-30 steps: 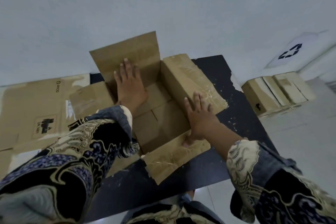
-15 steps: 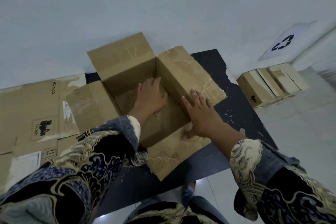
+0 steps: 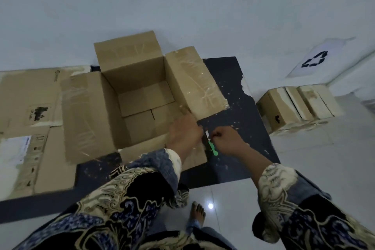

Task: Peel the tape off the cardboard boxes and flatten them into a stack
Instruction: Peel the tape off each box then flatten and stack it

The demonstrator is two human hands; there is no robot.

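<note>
Box interior: the open box (image 3: 142, 99) is left free from above.
Left side: the way is blocked by flattened cardboard (image 3: 26, 119).
Near right corner: room is taken by both hands and a green-handled knife (image 3: 212, 147).
Far right: the mat (image 3: 251, 128) is bordered by a taped box (image 3: 284, 107).

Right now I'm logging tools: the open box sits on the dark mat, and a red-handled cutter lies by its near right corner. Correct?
Not quite. The head view shows the cutter has a green handle, not red. The open box does sit on the dark mat.

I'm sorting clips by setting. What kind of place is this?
Probably a bare indoor room used for cardboard recycling: a recycling sign on the white wall, an open box on a dark floor mat, flattened cardboard beside it.
</note>
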